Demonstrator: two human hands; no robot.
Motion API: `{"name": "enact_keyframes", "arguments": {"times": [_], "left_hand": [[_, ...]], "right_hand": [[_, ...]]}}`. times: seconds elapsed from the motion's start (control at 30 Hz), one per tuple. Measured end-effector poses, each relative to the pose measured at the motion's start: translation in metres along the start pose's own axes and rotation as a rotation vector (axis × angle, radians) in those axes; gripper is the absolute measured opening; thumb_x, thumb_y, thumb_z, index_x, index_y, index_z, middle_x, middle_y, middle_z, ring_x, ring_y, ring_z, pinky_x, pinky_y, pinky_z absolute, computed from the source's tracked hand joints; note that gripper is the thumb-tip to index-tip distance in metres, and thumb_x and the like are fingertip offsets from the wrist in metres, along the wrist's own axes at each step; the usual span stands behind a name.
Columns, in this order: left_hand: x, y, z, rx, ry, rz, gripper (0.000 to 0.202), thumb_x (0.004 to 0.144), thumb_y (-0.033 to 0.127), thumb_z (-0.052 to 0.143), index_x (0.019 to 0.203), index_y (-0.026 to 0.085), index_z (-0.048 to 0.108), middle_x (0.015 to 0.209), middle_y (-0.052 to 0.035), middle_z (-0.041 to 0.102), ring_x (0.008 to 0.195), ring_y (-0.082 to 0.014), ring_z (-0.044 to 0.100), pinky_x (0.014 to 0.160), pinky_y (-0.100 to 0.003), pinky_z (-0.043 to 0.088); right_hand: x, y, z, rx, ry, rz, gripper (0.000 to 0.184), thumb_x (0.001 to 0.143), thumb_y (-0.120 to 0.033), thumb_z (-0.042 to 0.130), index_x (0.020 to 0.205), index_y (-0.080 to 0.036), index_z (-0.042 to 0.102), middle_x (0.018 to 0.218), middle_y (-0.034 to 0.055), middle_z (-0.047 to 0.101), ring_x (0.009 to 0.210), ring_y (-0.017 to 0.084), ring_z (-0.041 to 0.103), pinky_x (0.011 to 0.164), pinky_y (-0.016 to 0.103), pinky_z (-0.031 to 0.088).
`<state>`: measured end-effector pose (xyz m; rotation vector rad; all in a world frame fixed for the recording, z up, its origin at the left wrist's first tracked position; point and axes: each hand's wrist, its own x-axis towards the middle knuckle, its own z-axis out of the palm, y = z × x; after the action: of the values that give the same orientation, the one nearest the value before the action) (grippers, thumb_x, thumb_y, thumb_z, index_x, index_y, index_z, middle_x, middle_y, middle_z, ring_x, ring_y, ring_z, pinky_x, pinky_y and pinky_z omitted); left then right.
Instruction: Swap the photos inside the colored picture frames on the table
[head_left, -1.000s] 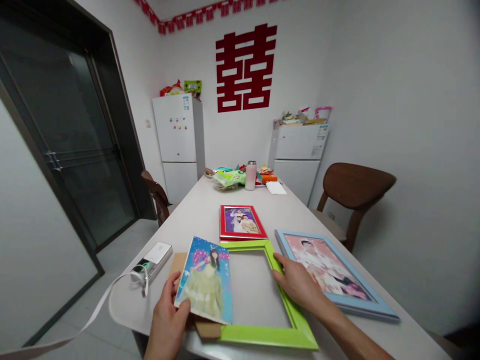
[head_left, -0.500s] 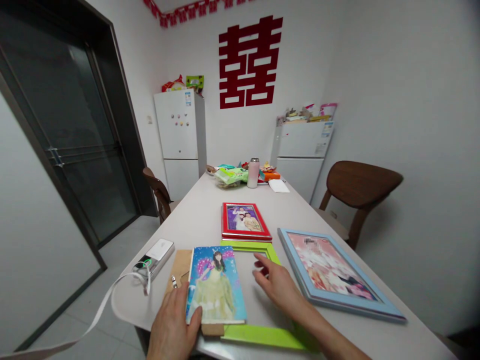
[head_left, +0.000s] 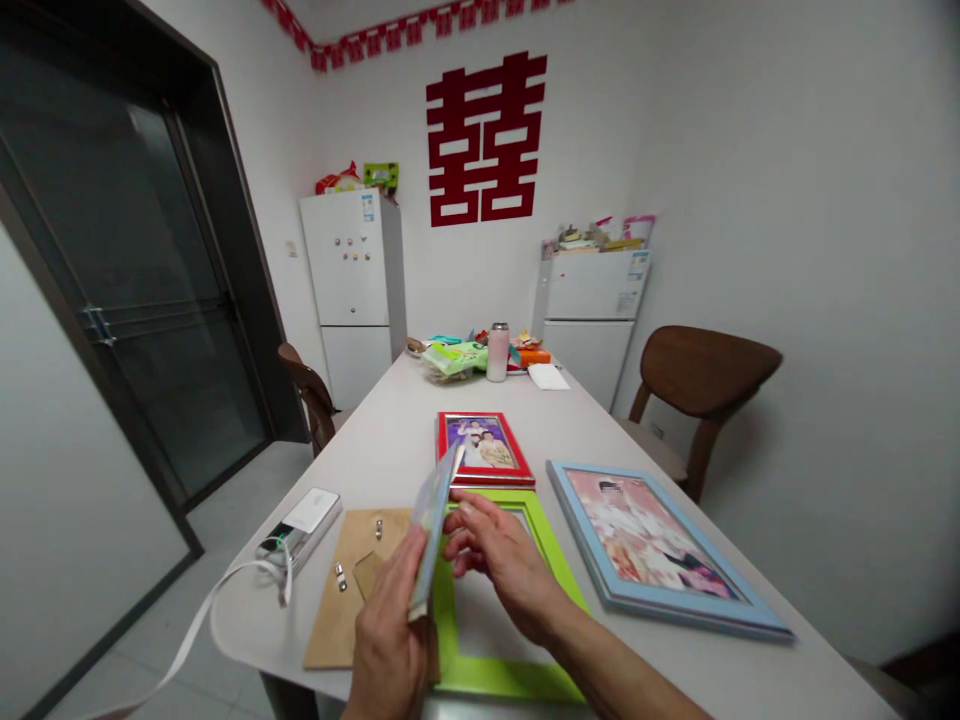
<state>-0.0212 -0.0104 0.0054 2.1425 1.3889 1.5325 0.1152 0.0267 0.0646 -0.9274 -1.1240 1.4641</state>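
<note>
A picture print [head_left: 434, 530] stands tilted on edge, seen nearly edge-on. My left hand [head_left: 390, 620] grips its lower left side. My right hand [head_left: 506, 560] is just right of the print, fingers loosely bent and apart; whether a fingertip touches the print I cannot tell. Beneath my right hand lies an empty lime green photo frame [head_left: 551, 560]. A brown backing board [head_left: 330, 630] with metal clips lies to the left, partly hidden by my left hand.
A red framed photo [head_left: 487, 482] lies behind the green frame, and a blue framed photo [head_left: 750, 618] lies to the right. At the left edge sits a power bank [head_left: 307, 520] with a white strap. Bags and a pink bottle [head_left: 497, 355] stand at the far end. Chairs flank the table.
My left hand has lifted the print from lying flat to upright on edge, uncovering the backing board and the green frame's left side. My right hand has moved left towards the print.
</note>
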Motion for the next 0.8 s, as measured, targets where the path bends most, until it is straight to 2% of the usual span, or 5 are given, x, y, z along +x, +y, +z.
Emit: {"name": "enact_keyframes", "arguments": {"times": [0.17, 0.3, 0.43, 0.67, 0.8], "left_hand": [[0.011, 0.035, 0.008, -0.502, 0.184, -0.577, 0.037, 0.077, 0.036, 0.046, 0.103, 0.012, 0.056, 0.098, -0.0092, 0.064, 0.098, -0.0232, 0.055, 0.087, -0.033, 0.042], [0.012, 0.047, 0.022, -0.82, 0.142, -0.746, 0.045, 0.071, 0.038, 0.054, 0.106, 0.01, 0.052, 0.099, -0.0111, 0.063, 0.1, -0.0238, 0.053, 0.088, -0.034, 0.04], [0.011, 0.032, 0.025, -0.848, 0.041, -0.736, 0.062, 0.068, 0.033, 0.054, 0.121, 0.009, 0.033, 0.118, -0.0176, 0.05, 0.106, -0.0228, 0.048, 0.09, -0.034, 0.038], [-0.004, 0.018, 0.025, -0.074, -0.404, -0.434, 0.053, 0.069, 0.023, 0.045, 0.119, 0.007, 0.04, 0.122, -0.015, 0.047, 0.112, -0.0226, 0.042, 0.096, -0.037, 0.03], [-0.007, 0.02, 0.028, 0.154, -0.566, -0.306, 0.057, 0.068, 0.021, 0.042, 0.121, 0.002, 0.036, 0.126, -0.0168, 0.041, 0.116, -0.0244, 0.038, 0.098, -0.039, 0.029]], "right_hand": [[-0.009, 0.025, -0.02, 0.115, 0.205, 0.185, 0.04, 0.067, -0.039, 0.055, 0.1, -0.016, 0.051, 0.089, 0.0082, 0.061, 0.072, 0.015, 0.058, 0.061, 0.028, 0.046], [-0.01, 0.034, -0.039, 0.31, 0.18, 0.089, 0.034, 0.068, -0.028, 0.051, 0.1, -0.017, 0.05, 0.088, 0.0068, 0.064, 0.073, 0.017, 0.06, 0.062, 0.028, 0.047], [-0.006, 0.02, -0.066, 0.146, 0.223, 0.112, 0.042, 0.064, -0.019, 0.046, 0.105, -0.018, 0.049, 0.081, 0.0045, 0.067, 0.064, 0.018, 0.062, 0.056, 0.027, 0.047], [0.008, 0.025, -0.091, -0.204, 0.19, 0.12, 0.048, 0.063, -0.017, 0.035, 0.109, -0.014, 0.049, 0.071, 0.0044, 0.068, 0.056, 0.017, 0.061, 0.05, 0.025, 0.045], [0.018, 0.031, -0.09, -0.513, 0.241, 0.072, 0.047, 0.064, -0.018, 0.034, 0.107, -0.013, 0.053, 0.073, 0.0055, 0.067, 0.061, 0.018, 0.061, 0.053, 0.025, 0.045]]}}
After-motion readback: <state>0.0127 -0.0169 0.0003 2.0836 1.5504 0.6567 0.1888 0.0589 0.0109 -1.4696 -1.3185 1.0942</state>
